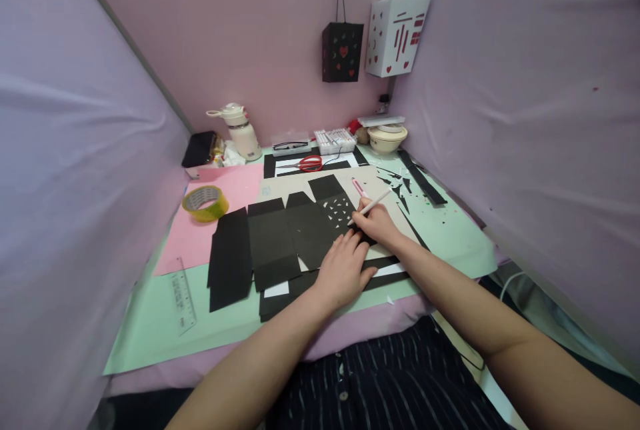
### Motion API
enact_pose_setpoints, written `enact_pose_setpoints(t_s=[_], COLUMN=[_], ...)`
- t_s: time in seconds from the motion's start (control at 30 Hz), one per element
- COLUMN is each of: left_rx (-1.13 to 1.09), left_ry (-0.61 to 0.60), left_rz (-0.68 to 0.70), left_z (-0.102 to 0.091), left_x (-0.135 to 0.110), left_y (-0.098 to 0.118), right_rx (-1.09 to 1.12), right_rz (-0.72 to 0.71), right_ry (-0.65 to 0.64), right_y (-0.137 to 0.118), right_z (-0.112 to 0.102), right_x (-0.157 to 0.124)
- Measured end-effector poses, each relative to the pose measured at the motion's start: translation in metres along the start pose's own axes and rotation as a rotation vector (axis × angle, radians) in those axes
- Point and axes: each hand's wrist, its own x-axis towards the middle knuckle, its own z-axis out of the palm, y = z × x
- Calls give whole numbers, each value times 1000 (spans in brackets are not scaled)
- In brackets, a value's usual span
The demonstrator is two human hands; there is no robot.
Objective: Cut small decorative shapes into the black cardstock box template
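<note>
A folded sheet of black card (pixel 273 237), divided into several panels, lies across a pale board (pixel 273 187). Small cut-out shapes (pixel 337 213), many of them triangular, show white in its right-hand panel. My right hand (pixel 377 222) is closed around a slim white pen-like tool (pixel 376 201), its tip down at the edge of these shapes. Whether that tool is a marker or a knife is unclear. Flat on the card just below the tip rests my left hand (pixel 345 270), fingers extended and holding nothing. A pink-and-white cutter or pen (pixel 358 187) lies just beyond my right hand.
Yellow tape (pixel 205 203) sits on pink paper (pixel 187 243), with a clear ruler (pixel 183 297) nearer me. Red-handled scissors (pixel 310 163), a marker box (pixel 335 141), a bottle (pixel 243 133) and a bowl (pixel 387 140) stand behind. Black scraps (pixel 400 187) lie right. Two lanterns (pixel 343 53) hang above.
</note>
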Motion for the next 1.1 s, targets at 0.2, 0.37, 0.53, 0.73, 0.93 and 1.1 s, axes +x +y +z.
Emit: enact_pose_setpoints(t_s=[0.2, 0.37, 0.53, 0.73, 0.93, 1.1], left_rx=[-3, -4, -9, 2, 33, -1], left_ry=[4, 14, 7, 10, -17, -3], left_rz=[2, 6, 2, 6, 6, 11], left_z=[1, 2, 1, 0, 1, 3], left_x=[0, 0, 0, 0, 0, -1], left_y=[-1, -1, 0, 0, -1, -3], right_rx=[10, 5, 26, 43, 172, 196], right_rz=[3, 5, 11, -4, -81, -90], right_ry=[-17, -52, -84, -84, 278, 219], right_y=[0, -1, -4, -5, -6, -10], right_z=[0, 0, 0, 0, -4, -9], right_x=[0, 0, 0, -1, -1, -2])
